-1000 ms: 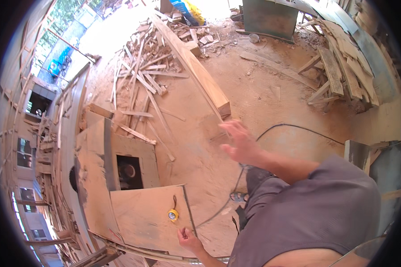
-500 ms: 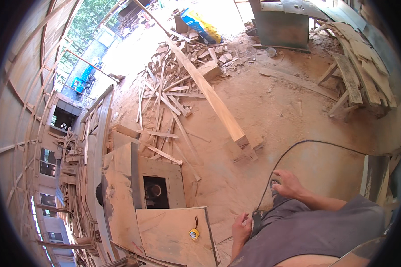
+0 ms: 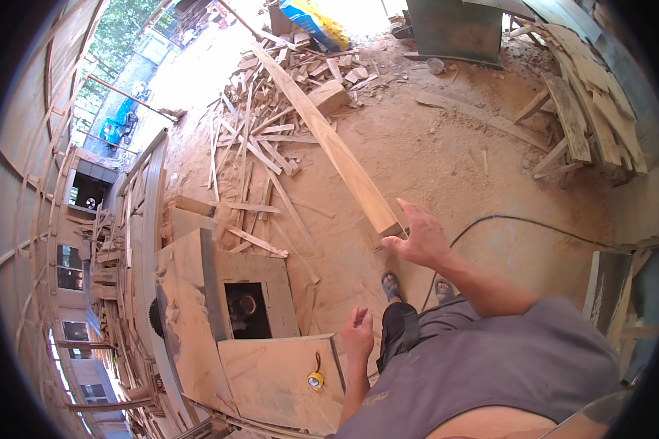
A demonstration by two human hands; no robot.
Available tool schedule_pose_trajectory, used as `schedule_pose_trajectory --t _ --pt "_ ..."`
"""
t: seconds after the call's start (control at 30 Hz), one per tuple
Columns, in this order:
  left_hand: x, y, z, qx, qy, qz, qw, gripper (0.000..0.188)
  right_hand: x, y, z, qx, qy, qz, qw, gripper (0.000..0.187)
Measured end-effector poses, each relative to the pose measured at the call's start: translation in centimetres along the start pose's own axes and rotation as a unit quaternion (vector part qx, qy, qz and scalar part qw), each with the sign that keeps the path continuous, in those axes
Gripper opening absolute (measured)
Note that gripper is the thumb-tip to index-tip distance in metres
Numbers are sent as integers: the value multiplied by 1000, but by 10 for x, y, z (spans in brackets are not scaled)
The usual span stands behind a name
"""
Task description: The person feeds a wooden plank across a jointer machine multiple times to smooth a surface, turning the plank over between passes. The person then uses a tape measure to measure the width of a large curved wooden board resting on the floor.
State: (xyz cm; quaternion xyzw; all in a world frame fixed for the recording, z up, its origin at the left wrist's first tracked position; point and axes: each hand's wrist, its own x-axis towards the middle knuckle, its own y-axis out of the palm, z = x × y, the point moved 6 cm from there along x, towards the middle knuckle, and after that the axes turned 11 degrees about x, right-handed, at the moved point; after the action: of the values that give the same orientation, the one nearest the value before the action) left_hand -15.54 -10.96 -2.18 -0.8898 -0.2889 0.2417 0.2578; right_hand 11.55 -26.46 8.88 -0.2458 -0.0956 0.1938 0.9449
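Note:
A long, squared wooden beam (image 3: pixel 337 150) slants from the offcut pile toward me, its near end in front of my body. At that end is my right hand (image 3: pixel 423 238), thumb and fingers spread; nothing is in its grip, and whether it touches the wood I cannot tell. My left hand (image 3: pixel 357 334) hangs lower, beside the machine table, with loosely bent fingers and no object showing in it. A yellow tape measure (image 3: pixel 315 380) lies on the sawdust-covered machine table (image 3: pixel 271 366) to the left of that hand.
A circular saw blade (image 3: pixel 155 320) sticks up at the table's left side. Scrap wood (image 3: pixel 271 139) is heaped ahead. A dark cable (image 3: pixel 505 217) curves over the dusty floor near my feet. Boards (image 3: pixel 589 95) lean on a stand at right, near a green cabinet (image 3: pixel 454 33).
My right hand has moved forward and left to the beam's near end, opening its fingers wide. My left hand has shifted left and up. The view has moved, with my feet now showing.

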Motion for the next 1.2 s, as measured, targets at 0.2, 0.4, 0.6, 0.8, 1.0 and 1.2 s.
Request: schedule_pose_trajectory --t 0.2,0.4,0.6,0.8,1.0,1.2 --pt "116 -2 -14 37 82 74 993 46 35 29 27 -50 -8 15 999 98" --pt "235 -17 -15 18 114 109 987 46 52 49 37 -114 62 7 991 101" --pt "324 -40 -25 -24 117 84 989 44 64 66 40 -92 141 -15 986 104" --pt "348 -40 -43 -30 96 117 988 42 67 71 35 -92 173 -43 980 100" --pt "343 -7 -24 -50 71 186 979 46 69 70 38 -97 139 -64 983 97" --pt "343 -3 -29 -49 60 214 974 49 71 70 42 -98 134 -63 984 97"
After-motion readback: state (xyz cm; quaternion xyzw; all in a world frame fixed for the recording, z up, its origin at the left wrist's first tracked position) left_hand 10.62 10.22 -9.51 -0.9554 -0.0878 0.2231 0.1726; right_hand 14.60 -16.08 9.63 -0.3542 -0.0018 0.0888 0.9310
